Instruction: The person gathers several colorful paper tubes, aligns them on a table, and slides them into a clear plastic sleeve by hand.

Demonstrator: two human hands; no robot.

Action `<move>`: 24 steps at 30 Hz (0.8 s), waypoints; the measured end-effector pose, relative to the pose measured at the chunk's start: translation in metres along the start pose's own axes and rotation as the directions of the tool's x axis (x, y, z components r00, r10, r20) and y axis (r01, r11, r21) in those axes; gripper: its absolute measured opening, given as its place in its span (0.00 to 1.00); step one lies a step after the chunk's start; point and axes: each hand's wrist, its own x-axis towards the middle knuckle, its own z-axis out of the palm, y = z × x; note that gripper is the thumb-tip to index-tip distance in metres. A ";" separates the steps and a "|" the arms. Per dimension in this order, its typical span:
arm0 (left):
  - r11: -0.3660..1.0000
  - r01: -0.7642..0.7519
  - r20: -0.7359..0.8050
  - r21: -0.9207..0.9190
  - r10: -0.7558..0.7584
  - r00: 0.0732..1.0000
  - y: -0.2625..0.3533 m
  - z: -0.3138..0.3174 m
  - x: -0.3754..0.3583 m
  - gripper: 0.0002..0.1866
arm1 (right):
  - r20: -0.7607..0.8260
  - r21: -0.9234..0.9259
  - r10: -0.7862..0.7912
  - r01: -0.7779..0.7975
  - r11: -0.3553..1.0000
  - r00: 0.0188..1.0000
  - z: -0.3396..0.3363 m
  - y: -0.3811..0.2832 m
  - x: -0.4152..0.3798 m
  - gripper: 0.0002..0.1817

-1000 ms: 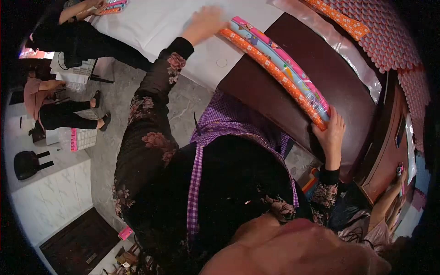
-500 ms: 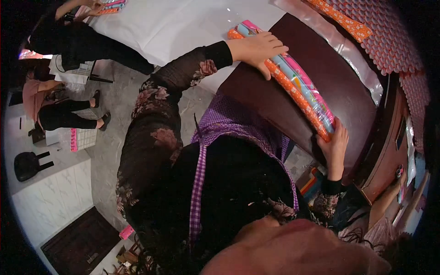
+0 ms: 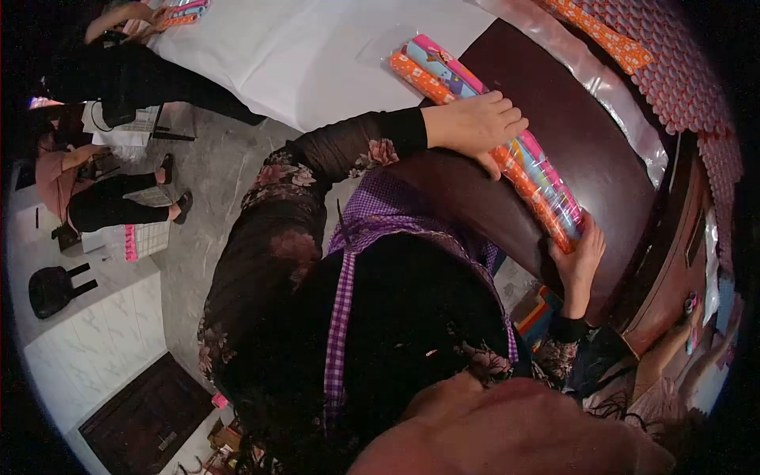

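A clear plastic sleeve of patterned rolls (image 3: pixel 438 77), orange, light blue and pink, lies slantwise over the dark brown tabletop (image 3: pixel 546 95) and the edge of a white sheet. My left hand (image 3: pixel 479 125) wraps over the middle of the rolls from above, its fingers together and its thumb on the orange side. At the lower end, my right hand (image 3: pixel 580 252) holds the sleeve between thumb and fingers. The upper end of the sleeve reaches past the rolls.
The white sheet (image 3: pixel 317 55) spreads at the upper left. Shiny plastic packaging (image 3: pixel 594 79) and stacked pink rolls (image 3: pixel 673 79) lie beyond the tabletop. A co-worker (image 3: pixel 134 71) handles similar rolls at the top left; another person (image 3: pixel 71 182) sits at the left. A co-worker's arm (image 3: pixel 665 348) shows at lower right.
My left hand has slid along the rolls toward my right hand, showing more of their upper end. My right hand and the lower end have shifted slightly downward.
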 end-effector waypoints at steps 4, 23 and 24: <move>1.000 0.008 0.003 0.024 -0.008 1.000 0.009 0.007 0.007 0.53 | -0.045 0.015 0.001 0.000 1.000 0.999 0.007 -0.005 0.005 0.47; 0.998 0.019 -0.061 0.054 -0.016 0.998 0.021 0.019 0.019 0.51 | 0.040 0.019 0.046 -0.047 0.999 0.998 0.017 -0.027 0.037 0.50; 0.998 0.038 -0.045 0.050 -0.036 0.998 0.023 0.017 0.019 0.52 | 0.047 0.017 0.038 -0.039 0.999 0.998 0.014 -0.028 0.038 0.49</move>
